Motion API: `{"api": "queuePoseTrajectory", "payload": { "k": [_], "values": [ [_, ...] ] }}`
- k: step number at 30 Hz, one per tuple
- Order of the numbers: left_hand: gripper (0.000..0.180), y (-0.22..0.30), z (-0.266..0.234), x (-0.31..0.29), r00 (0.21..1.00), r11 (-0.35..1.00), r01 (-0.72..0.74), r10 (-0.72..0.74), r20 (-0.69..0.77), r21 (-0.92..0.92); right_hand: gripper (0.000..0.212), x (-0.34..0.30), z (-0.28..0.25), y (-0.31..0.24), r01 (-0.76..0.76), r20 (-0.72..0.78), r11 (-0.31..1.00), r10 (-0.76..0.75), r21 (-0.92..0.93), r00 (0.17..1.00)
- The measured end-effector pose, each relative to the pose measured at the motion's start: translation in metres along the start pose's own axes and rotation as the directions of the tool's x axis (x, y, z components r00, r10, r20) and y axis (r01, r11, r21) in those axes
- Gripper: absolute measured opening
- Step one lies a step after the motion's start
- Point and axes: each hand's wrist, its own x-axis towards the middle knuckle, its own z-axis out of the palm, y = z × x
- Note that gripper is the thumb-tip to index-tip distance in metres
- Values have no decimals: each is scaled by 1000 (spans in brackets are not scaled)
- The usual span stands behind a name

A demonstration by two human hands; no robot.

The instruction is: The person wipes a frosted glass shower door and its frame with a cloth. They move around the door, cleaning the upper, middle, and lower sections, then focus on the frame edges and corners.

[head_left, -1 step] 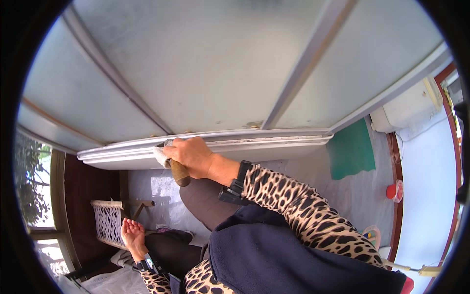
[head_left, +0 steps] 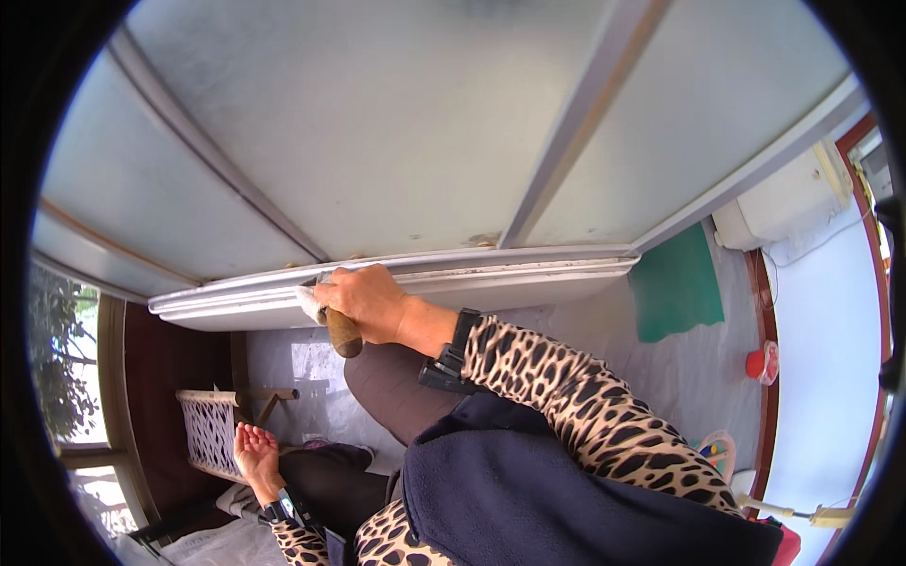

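Observation:
My right hand is closed round a tool with a brown wooden handle. The handle's butt sticks out below my fist, and its working end is hidden. A whitish cloth is bunched by my fingers on the left side of the tool. Both sit against the pale track along the bottom of the sliding window. Frosted panes rise beyond it. Lower left, my left hand hangs palm up beside my leg, fingers loosely bent and apart, holding nothing.
A folding stool with a woven seat stands left of my left hand. On the right are a green mat, a red tub and a white appliance by the wall. A bright window lies far left.

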Motion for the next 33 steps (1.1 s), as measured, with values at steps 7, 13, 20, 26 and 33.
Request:
{"api": "queuePoseTrajectory", "payload": {
  "k": [7,13,20,26,33],
  "values": [
    [9,-9,17,18,995,999,29,-26,-96,31,9,-21,10,32,-70,40,997,68,41,997],
    [8,-13,22,28,997,998,24,-19,-80,53,15,-52,-28,51,28,143,998,-20,-53,989],
    [8,-15,26,36,995,995,83,-81,-62,46,22,-118,-121,65,-92,258,973,147,-213,955],
    [8,-22,32,34,995,992,84,-79,-63,94,15,-113,-148,67,-315,164,949,308,21,937],
    [11,-21,30,36,997,996,67,-63,-54,65,9,-80,-82,60,-233,129,960,254,-157,959]
  ]
}}
